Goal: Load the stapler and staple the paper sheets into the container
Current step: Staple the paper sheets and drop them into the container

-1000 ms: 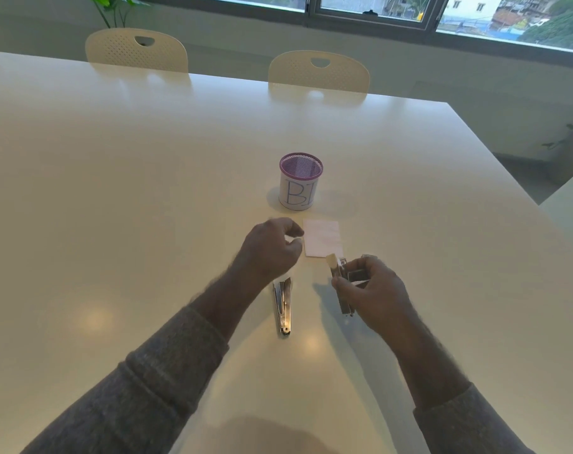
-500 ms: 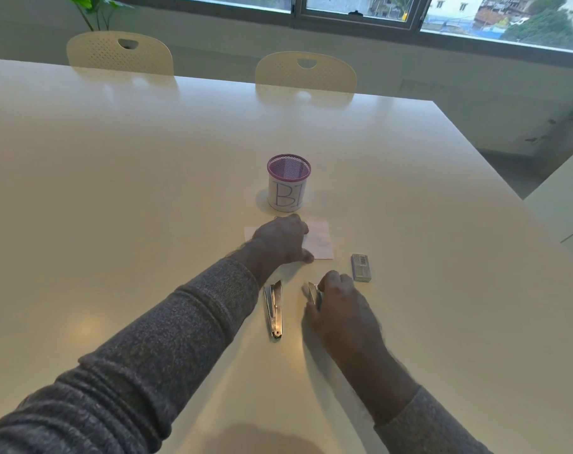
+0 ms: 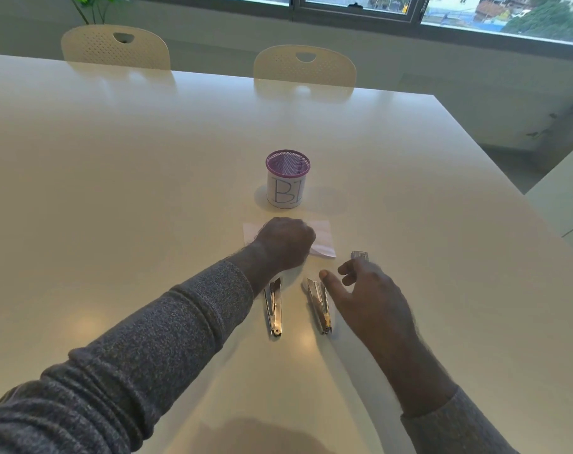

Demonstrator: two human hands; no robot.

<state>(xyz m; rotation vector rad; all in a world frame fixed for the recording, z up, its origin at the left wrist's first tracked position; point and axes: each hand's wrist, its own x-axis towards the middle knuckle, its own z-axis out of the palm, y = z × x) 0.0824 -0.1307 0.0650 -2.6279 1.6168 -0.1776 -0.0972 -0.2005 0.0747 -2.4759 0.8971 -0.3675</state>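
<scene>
Pale paper sheets lie on the white table just in front of a purple mesh container with a white label. My left hand rests on the sheets with its fingers curled onto them. Two metal staplers lie side by side nearer me, the left stapler below my left wrist and the right stapler beside my right thumb. My right hand hovers with its fingers spread and holds nothing. A small box of staples lies just beyond its fingertips.
Two cream chairs stand at the table's far edge below a window. The table's right edge runs diagonally at the right, with a second white surface beyond it.
My right hand has set down the stapler and the staple box and lifted off, fingers spread. My left hand has moved forward onto the paper and curled its fingers there.
</scene>
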